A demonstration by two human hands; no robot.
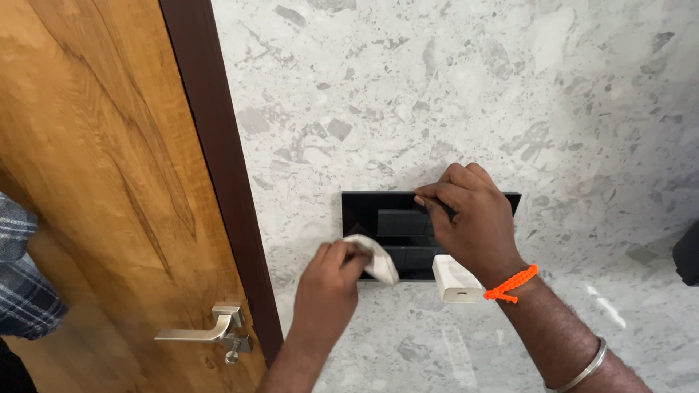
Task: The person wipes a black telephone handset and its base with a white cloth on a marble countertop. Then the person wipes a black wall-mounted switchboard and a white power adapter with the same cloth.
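A black glossy switch plate [371, 211] is set in a grey speckled stone wall [451, 80]. My left hand [328, 284] holds a small white cloth [377, 258] pressed against the plate's lower left part. My right hand [470, 218] rests on the plate's right half, fingertips touching its upper middle. It hides that side of the plate. A white plug-in charger [455, 279] sticks out of the plate's bottom, just below my right hand. My right wrist wears an orange braided band [512, 284] and a metal bangle [582, 370].
A wooden door [95, 182] with a dark brown frame [222, 167] stands left of the plate. Its metal lever handle [207, 333] is low down. A checked blue sleeve [18, 269] of another person shows at the left edge. A dark object [688, 255] is at the right edge.
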